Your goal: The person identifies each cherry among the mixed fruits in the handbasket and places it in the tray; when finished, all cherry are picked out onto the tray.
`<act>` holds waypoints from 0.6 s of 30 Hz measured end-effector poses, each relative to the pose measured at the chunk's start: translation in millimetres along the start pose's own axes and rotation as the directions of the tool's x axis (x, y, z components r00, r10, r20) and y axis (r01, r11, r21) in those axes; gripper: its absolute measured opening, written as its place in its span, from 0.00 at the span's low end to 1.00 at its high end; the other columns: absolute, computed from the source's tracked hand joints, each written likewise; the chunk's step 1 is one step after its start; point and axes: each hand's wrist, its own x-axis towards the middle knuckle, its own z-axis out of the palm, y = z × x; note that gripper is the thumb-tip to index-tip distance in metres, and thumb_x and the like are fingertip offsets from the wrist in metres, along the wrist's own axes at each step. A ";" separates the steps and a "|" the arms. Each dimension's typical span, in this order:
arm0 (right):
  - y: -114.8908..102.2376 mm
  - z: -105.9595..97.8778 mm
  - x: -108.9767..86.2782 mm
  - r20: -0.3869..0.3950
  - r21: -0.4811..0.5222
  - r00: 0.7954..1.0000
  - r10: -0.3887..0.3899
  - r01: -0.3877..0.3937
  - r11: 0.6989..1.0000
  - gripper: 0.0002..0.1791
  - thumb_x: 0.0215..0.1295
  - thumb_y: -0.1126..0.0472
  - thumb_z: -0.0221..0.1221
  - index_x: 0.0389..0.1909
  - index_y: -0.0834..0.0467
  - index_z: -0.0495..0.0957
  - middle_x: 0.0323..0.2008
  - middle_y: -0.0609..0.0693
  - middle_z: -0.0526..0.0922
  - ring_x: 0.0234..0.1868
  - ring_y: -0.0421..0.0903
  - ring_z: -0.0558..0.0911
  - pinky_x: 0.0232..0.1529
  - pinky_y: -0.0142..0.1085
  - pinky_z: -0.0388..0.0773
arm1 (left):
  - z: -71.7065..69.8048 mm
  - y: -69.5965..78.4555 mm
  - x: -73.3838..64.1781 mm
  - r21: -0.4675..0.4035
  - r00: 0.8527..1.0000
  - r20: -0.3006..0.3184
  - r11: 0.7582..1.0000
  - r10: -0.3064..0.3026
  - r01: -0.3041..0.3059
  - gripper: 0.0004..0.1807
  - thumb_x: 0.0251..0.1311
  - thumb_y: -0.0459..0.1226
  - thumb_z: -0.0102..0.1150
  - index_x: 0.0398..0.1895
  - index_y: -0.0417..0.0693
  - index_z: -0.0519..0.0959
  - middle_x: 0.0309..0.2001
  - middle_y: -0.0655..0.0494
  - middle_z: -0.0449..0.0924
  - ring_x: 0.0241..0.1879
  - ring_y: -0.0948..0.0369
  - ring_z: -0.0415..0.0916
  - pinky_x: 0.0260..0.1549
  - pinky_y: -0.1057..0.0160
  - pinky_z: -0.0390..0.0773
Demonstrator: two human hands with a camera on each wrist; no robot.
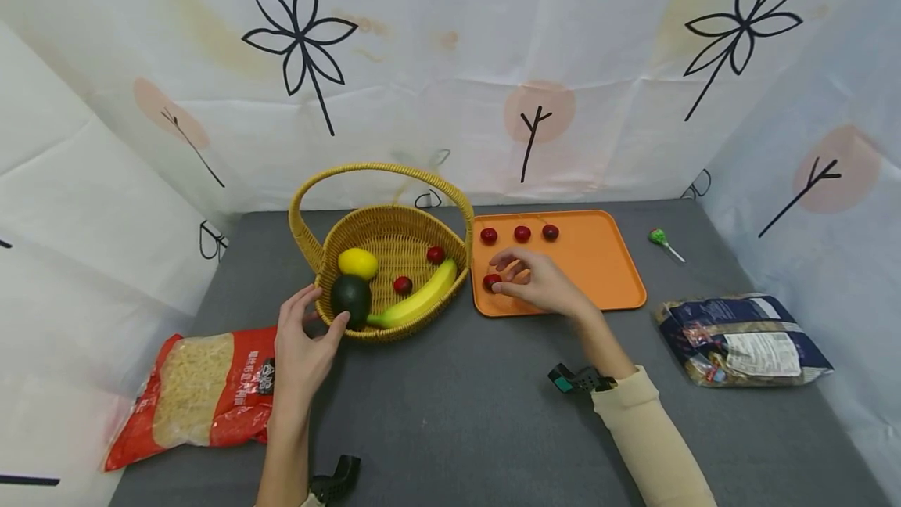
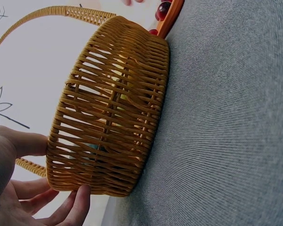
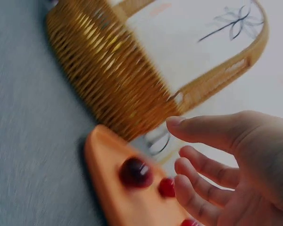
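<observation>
My left hand (image 1: 304, 350) holds the left side of a yellow wicker basket (image 1: 383, 217), thumb at the rim. In the left wrist view its fingers (image 2: 80, 207) touch the woven wall. Inside the basket lie a lemon (image 1: 358, 264), a dark green avocado (image 1: 351, 300), a banana (image 1: 418, 302) and two cherries (image 1: 436, 255). Over the orange tray (image 1: 584, 264), my right hand (image 1: 538, 280) reaches beside a cherry (image 1: 491, 282). The right wrist view shows its thumb and fingers apart, with that cherry (image 3: 136, 172) resting on the tray.
Three more cherries (image 1: 522, 234) line the tray's far side. A green-wrapped lollipop (image 1: 658, 237) lies right of the tray, above a dark blue snack bag (image 1: 746, 339). Left of the basket is a red pasta bag (image 1: 204, 393). Patterned cloth (image 1: 436, 37) surrounds the grey table (image 1: 450, 421).
</observation>
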 end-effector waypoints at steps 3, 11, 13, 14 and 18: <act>-14.8 -2.8 -5.1 0.018 0.070 0.999 -0.049 0.048 0.996 0.19 0.72 0.65 0.70 0.61 0.65 0.81 0.53 0.63 0.87 0.49 0.50 0.86 0.50 0.43 0.88 | -0.1 -0.3 -0.6 0.005 1.000 -0.003 1.000 0.000 0.000 0.33 0.68 0.38 0.74 0.74 0.38 0.75 0.78 0.41 0.69 0.62 0.44 0.77 0.39 0.83 0.74; -55.3 6.6 -4.4 0.060 0.200 0.971 -0.231 0.215 0.956 0.17 0.70 0.70 0.69 0.58 0.65 0.82 0.49 0.62 0.88 0.46 0.44 0.86 0.46 0.37 0.88 | 0.9 0.0 0.5 -0.007 1.000 0.000 1.000 0.006 -0.006 0.34 0.67 0.37 0.73 0.74 0.37 0.75 0.78 0.41 0.69 0.62 0.43 0.77 0.38 0.87 0.72; -62.9 13.2 0.8 0.079 0.229 0.966 -0.247 0.223 0.947 0.17 0.70 0.70 0.69 0.58 0.66 0.82 0.51 0.64 0.87 0.48 0.45 0.86 0.47 0.38 0.88 | 1.0 -0.2 0.8 -0.003 1.000 0.000 1.000 0.005 -0.005 0.34 0.67 0.37 0.73 0.74 0.37 0.75 0.78 0.41 0.69 0.62 0.42 0.78 0.38 0.86 0.72; -66.1 16.9 4.5 0.090 0.242 0.964 -0.250 0.223 0.944 0.17 0.70 0.70 0.69 0.58 0.66 0.82 0.51 0.65 0.86 0.48 0.46 0.86 0.48 0.38 0.88 | 1.0 -0.3 0.8 0.000 1.000 0.000 1.000 0.004 -0.004 0.34 0.67 0.37 0.73 0.74 0.38 0.75 0.78 0.41 0.69 0.62 0.42 0.78 0.38 0.86 0.71; -77.0 33.3 23.2 0.147 0.277 0.956 -0.252 0.205 0.939 0.17 0.71 0.69 0.69 0.59 0.64 0.82 0.56 0.67 0.85 0.53 0.53 0.87 0.53 0.44 0.89 | 0.7 -1.3 1.0 0.004 1.000 -0.002 1.000 0.002 -0.002 0.34 0.67 0.37 0.74 0.74 0.38 0.75 0.78 0.41 0.68 0.62 0.42 0.77 0.38 0.86 0.72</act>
